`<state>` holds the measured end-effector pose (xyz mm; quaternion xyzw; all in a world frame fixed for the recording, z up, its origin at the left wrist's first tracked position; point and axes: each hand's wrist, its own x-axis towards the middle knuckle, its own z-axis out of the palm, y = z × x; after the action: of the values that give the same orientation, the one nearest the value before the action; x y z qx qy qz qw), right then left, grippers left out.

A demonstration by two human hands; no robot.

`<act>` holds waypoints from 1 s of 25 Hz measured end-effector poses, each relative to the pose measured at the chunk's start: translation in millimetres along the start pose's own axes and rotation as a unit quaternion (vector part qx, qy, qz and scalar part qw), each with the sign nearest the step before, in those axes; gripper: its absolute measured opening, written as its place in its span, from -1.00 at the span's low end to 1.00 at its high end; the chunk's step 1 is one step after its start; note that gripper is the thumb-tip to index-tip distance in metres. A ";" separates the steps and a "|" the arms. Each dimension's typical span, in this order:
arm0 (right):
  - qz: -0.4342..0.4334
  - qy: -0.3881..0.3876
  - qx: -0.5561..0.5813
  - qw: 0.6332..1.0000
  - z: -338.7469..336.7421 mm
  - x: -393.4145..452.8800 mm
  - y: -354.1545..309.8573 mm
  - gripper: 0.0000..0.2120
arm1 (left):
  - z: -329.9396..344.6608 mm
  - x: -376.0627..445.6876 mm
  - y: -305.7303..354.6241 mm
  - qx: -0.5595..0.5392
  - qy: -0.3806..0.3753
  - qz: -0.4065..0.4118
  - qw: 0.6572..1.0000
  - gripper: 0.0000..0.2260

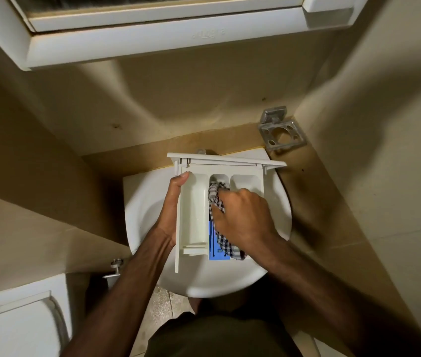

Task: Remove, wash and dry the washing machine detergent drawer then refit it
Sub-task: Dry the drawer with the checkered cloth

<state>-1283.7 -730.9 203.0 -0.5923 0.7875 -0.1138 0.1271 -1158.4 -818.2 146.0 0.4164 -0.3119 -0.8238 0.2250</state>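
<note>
Now, with drawer (194,210) over the sink (139,202), gripped at its side by left hand (172,202); right hand (242,215) clenched on cloth (217,199) in middle compartment; best pushed into corners, then worked toward blue insert (213,255).

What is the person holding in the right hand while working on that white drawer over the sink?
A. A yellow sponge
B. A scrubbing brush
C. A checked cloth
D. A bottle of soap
C: the right hand grips a checked cloth pushed into the middle compartment of the drawer, while the left hand holds the drawer's left side over the sink.
</note>
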 end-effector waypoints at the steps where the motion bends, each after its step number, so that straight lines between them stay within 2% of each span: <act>1: -0.001 0.027 -0.040 0.999 4.4 3.0 -3.9 -0.87 | 0.8 0.7 2.1 -0.001 0.000 0.006 1.000 -0.55; 4: 0.017 0.068 -0.106 0.992 18.6 13.8 -9.3 -0.81 | 2.3 1.0 9.6 0.008 -0.001 0.007 1.000 -0.57; 7: 0.021 0.083 -0.053 0.995 18.8 17.9 -13.5 -0.85 | -0.3 -0.1 17.0 0.019 -0.007 0.007 1.000 -0.54; 9: 0.041 0.022 0.047 0.998 8.9 18.6 -8.7 -0.86 | -2.0 -0.9 16.6 0.014 -0.032 0.006 0.999 -0.48; 10: 0.055 -0.018 0.090 0.994 2.2 16.8 -4.8 -0.79 | -3.7 -1.9 14.5 0.002 -0.037 0.005 0.999 -0.45; 12: 0.067 -0.076 0.109 0.989 -12.2 4.4 -3.1 -0.66 | -5.7 -1.7 11.0 -0.030 -0.039 -0.001 0.999 -0.40; 13: 0.065 -0.077 0.101 0.990 -18.5 -4.7 -5.3 -0.63 | -6.1 -2.8 10.3 -0.043 -0.039 -0.002 0.998 -0.37; 14: 0.055 -0.049 0.094 0.993 -25.5 -13.4 -9.5 -0.64 | -5.6 -4.2 10.8 -0.057 -0.038 0.001 0.998 -0.34; 17: -0.020 0.149 0.101 0.983 -41.4 -24.8 -25.9 -0.78 | -1.4 -6.7 10.9 -0.107 -0.049 0.014 0.993 -0.28; 18: -0.048 0.193 0.080 0.977 -38.8 -21.6 -29.2 -0.75 | 1.5 -8.6 11.4 -0.130 -0.060 0.011 0.990 -0.28; 19: -0.071 0.202 0.037 0.976 -30.0 -15.4 -31.6 -0.71 | 2.7 -8.2 9.5 -0.147 -0.065 0.016 0.987 -0.29; 22: -0.064 0.129 -0.092 0.985 14.2 4.5 -46.4 -0.69 | 1.6 -0.4 3.3 -0.157 -0.043 0.028 0.986 -0.40; 25: -0.071 0.074 -0.121 0.987 43.2 11.5 -55.8 -0.71 | -4.6 4.1 -1.4 -0.164 -0.017 0.052 0.985 -0.43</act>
<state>-1221.8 -758.4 180.0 -0.6476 0.7586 -0.0701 -0.0126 -1157.0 -821.3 140.6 0.3430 -0.1975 -0.8579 0.3277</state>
